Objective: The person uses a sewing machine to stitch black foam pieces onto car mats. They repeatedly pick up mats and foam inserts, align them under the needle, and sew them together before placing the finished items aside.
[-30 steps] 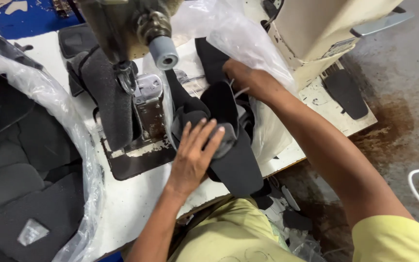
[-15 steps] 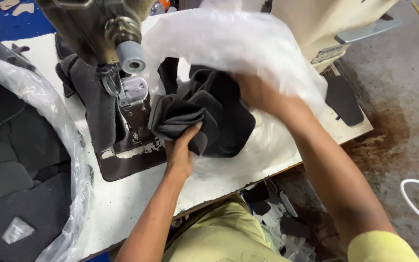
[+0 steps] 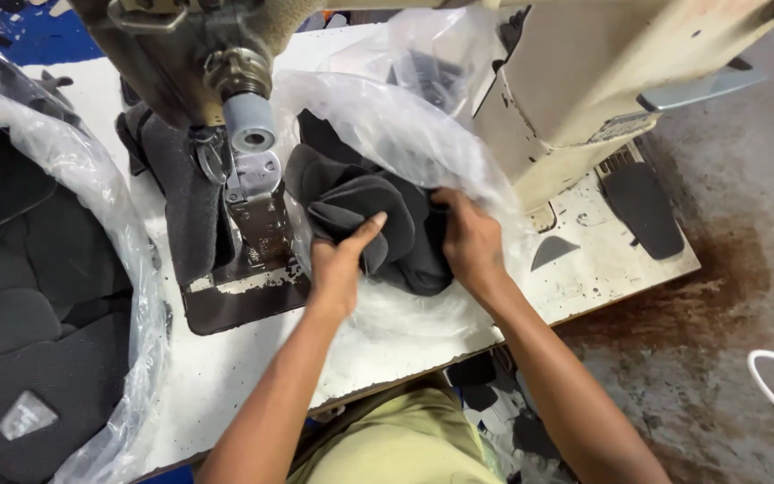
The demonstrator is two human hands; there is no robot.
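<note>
Head cam looking down, and both my hands are on the same bundle of dark grey fabric pieces [image 3: 378,224]. My left hand [image 3: 342,260] is closed on the front fold of it, thumb pointing up over the top and fingers tucked under. My right hand [image 3: 468,242] grips the bundle's right edge, fingers curled in, knuckles toward me. The bundle sits between the two hands, inside the mouth of a clear plastic bag [image 3: 405,116] that spreads out past my fingertips. I can't count the pieces in it, they're all folded together.

Just left of my left hand is the sewing machine head [image 3: 226,81], one of it. Farther left there's a second clear bag [image 3: 91,179] with more dark pieces. One small dark wedge-shaped scrap [image 3: 555,251] lies on the white table [image 3: 253,358] just right of my right hand.
</note>
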